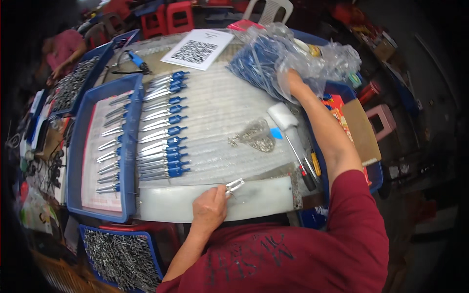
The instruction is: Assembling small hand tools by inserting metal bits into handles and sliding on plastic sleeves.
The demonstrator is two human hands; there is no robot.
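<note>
My left hand [211, 207] is closed on a small silver metal piece [235, 185] with two prongs, above the pale board [264, 193] at the table's near edge. My right arm stretches to the far right, where my right hand [293, 80] reaches into a clear plastic bag [283, 73]. Its fingers are hidden by the plastic. Many blue parts [256, 58] fill the bag's left side. On the white padded sheet [210, 107], several tapered silver pieces with blue ends [171, 132] lie in a column. A small clear bag of tiny metal parts [259, 136] rests mid-table.
Left stands a blue tray [73, 161] with more tapered pieces. A basket of metal parts [122, 254] sits below it. A screwdriver with a yellow handle [315, 163] and a white-wrapped tool [283, 116] lie right, beside a cardboard box [361, 132]. A person [68, 49] sits far left.
</note>
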